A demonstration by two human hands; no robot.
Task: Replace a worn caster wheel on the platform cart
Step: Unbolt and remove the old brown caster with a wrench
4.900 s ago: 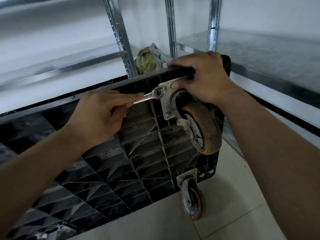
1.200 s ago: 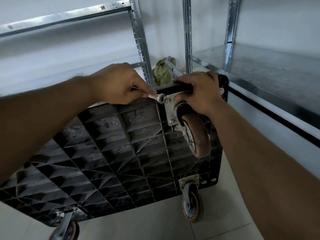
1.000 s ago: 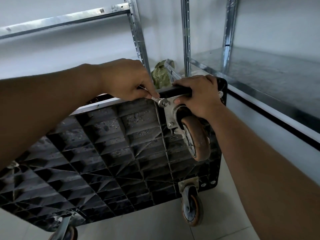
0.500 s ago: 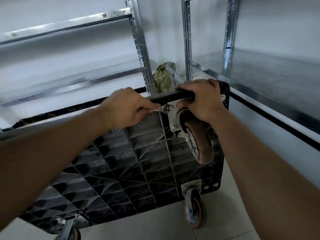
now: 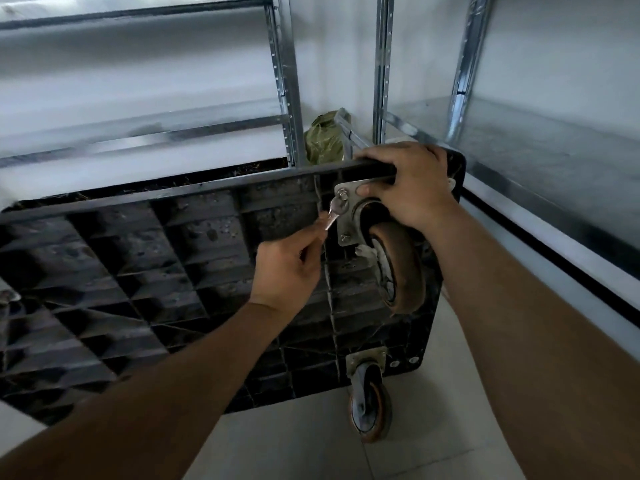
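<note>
This looks like a storeroom: bare galvanized steel shelves (image 5: 554,143) on slotted uprights (image 5: 381,81) stand along plain white walls (image 5: 332,46), the floor (image 5: 433,445) is pale tile, and a platform cart (image 5: 156,271) stands tipped on edge.

One wide-angle view is taken from the head, directed forward and down. The black ribbed plastic underside of the tipped platform cart (image 5: 145,278) is seen from close by, with galvanised steel shelving (image 5: 554,140) framed behind and pale floor tiles (image 5: 433,445) below.

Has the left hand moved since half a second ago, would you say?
Yes: the left hand, holding the wrench, dropped from beside the top bolt to below it.
</note>
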